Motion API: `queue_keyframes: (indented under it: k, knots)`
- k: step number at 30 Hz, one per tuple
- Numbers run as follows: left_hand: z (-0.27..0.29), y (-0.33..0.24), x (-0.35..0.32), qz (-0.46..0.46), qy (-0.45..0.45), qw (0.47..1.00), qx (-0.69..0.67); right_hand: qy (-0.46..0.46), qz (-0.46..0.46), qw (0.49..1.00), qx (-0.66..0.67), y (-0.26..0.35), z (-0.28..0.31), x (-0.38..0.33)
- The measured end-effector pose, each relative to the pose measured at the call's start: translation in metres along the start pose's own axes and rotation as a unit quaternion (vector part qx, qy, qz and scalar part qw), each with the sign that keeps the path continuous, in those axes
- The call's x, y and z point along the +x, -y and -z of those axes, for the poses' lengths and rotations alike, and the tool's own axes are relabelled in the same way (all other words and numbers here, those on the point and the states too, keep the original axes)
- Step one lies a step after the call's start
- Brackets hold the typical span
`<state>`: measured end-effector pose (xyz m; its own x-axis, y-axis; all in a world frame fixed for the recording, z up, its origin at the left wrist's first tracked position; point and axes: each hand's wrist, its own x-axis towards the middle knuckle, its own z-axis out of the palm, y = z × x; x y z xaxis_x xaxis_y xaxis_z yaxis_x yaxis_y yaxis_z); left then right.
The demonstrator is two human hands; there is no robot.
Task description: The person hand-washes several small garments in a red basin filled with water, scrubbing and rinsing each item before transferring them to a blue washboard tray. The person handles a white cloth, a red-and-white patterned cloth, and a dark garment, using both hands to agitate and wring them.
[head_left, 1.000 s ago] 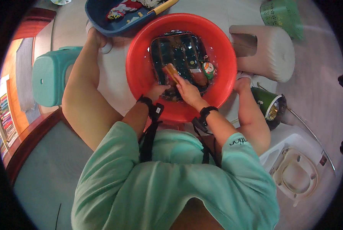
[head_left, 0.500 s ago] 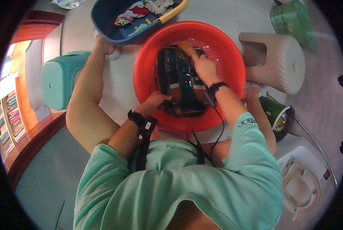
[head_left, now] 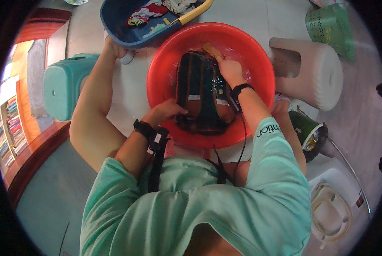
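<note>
A wet dark green bag with brown parts and straps point(head_left: 190, 79), apparently a backpack, lies in the red basin point(head_left: 156, 85) between my legs. Shallow water glints around it. My right hand point(head_left: 231, 71) is closed around a yellowish brush point(head_left: 211, 50), whose head is at the bag's far edge; the bristles are hidden. At the near left side of the bag, my left hand point(head_left: 168, 109) pinches its dark edge.
Beyond the basin stands a blue tub point(head_left: 127, 36) with crumpled clothes. A teal stool point(head_left: 63, 87) is on the left, a beige stool point(head_left: 321, 77) on the right. Farther right are a green perforated basket point(head_left: 329, 27) and a dark green bin point(head_left: 304, 130). A cord hangs near my right wrist.
My right hand and the brush have moved slightly away from me toward the bag's far edge. The left hand keeps its hold, a little further left.
</note>
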<state>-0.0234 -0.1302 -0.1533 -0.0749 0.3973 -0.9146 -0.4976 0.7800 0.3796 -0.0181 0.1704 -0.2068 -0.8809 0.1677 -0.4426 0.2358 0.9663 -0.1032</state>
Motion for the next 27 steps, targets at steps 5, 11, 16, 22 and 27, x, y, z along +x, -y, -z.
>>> queue_keyframes:
  k: [5,11,16,22,27]
  knots:
    - [0.028,-0.012,-0.003,-0.041,-0.063,0.997,0.022,0.021,-0.119,0.990,0.070,-0.020,-0.006,-0.034]
    - [0.014,-0.009,0.002,-0.283,-0.143,0.854,-0.412,0.033,-0.238,0.963,0.125,-0.019,-0.023,-0.079]
    - [-0.019,-0.006,0.016,-0.345,-0.382,0.833,-0.201,0.027,-0.287,0.947,0.140,-0.007,-0.042,-0.101]
    - [-0.007,0.004,0.044,-0.269,-0.422,0.853,-0.148,0.026,-0.264,0.949,0.169,-0.032,-0.033,-0.093]
    - [0.006,0.001,0.046,-0.252,-0.329,0.872,-0.262,-0.018,-0.165,0.964,0.209,0.022,-0.005,-0.102]
